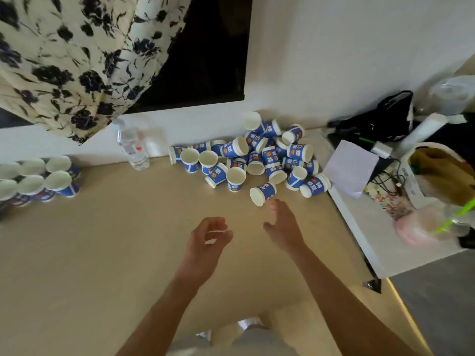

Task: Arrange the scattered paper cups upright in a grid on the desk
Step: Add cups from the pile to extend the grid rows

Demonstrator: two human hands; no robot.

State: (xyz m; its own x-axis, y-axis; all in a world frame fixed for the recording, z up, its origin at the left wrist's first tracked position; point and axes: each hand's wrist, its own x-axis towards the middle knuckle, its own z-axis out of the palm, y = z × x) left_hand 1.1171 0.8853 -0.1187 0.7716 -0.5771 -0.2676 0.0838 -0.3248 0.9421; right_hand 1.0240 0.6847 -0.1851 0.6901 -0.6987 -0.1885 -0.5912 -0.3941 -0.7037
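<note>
A heap of blue-and-white paper cups [259,152] lies against the wall at the back of the beige desk [102,253]; most lie on their sides, a few stand upright. One tipped cup [262,193] lies nearest me. My right hand [281,224] hovers just below that cup with its fingers relaxed and empty. My left hand [209,240] floats over the desk to the left, fingers loosely curled, holding nothing. Several upright cups [38,179] stand in two rows at the desk's far left edge.
A clear water bottle [132,147] stands by the wall left of the heap. A flowered curtain [77,60] hangs at the upper left. A white side table [380,237] at the right carries paper, cables, a black bag and a basket.
</note>
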